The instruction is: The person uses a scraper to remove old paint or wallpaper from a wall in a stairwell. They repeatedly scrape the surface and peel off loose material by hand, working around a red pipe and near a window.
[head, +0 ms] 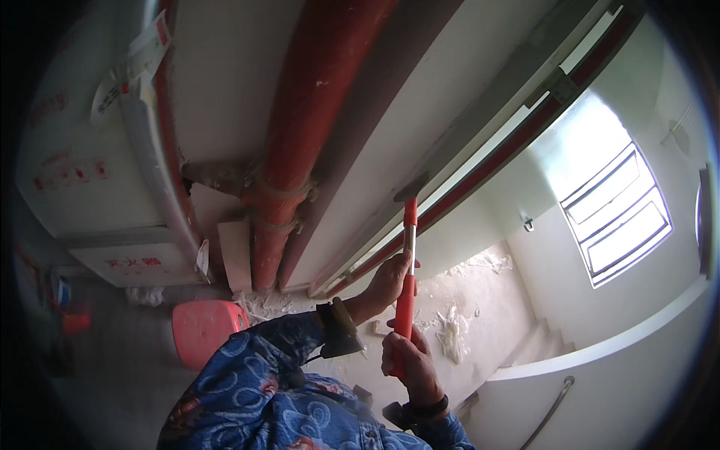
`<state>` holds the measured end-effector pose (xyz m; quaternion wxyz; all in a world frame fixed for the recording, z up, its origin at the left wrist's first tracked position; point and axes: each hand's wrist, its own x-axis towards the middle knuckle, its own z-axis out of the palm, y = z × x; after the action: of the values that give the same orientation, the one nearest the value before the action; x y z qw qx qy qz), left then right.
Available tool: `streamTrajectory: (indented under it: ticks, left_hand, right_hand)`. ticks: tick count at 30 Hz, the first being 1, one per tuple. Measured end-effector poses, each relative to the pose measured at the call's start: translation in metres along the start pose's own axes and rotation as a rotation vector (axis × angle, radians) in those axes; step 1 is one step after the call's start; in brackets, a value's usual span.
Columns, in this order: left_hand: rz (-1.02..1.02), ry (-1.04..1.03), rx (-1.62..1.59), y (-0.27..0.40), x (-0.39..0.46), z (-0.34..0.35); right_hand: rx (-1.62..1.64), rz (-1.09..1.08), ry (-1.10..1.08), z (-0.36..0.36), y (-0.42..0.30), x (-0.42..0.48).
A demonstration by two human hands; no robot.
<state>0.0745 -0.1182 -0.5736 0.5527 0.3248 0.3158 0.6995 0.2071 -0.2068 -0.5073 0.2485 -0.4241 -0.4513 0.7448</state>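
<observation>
A long-handled scraper [409, 247] with a red grip and a metal shaft slants up from my hands. Its dark flat blade lies at the edge of the pale wall, beside the long door or window frame; whether it touches cannot be told. My left hand [388, 281] holds the shaft just above the grip. Lower down, my right hand [412, 360] is closed around the red grip near its end. Both wrists wear dark bands, and the sleeves are blue and patterned. To the left of the blade runs a thick red pipe [315, 101] along the wall.
A red plastic stool [202, 332] stands on the floor at lower left, below a white cabinet [135, 261] with red writing. Crumpled plastic film [454, 334] and debris lie on the floor. A stairwell wall [596, 360], steps [540, 346] and a bright window [619, 216] are at right.
</observation>
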Motion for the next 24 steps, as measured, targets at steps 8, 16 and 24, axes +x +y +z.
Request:
streamTrajectory:
  ticks: [8, 16, 24]
  left_hand:
    - [-0.083, -0.060, 0.037, 0.027, 0.042, -0.020]
    - [-0.100, -0.215, -0.020, 0.054, 0.054, -0.015]
    - [-0.049, -0.263, 0.035, 0.078, 0.070, -0.002]
  right_hand:
    - [0.016, -0.083, 0.156, 0.031, -0.010, 0.037]
    - [0.024, -0.075, 0.148, 0.052, -0.040, 0.026]
    - [0.054, -0.087, 0.136, 0.062, -0.069, 0.015]
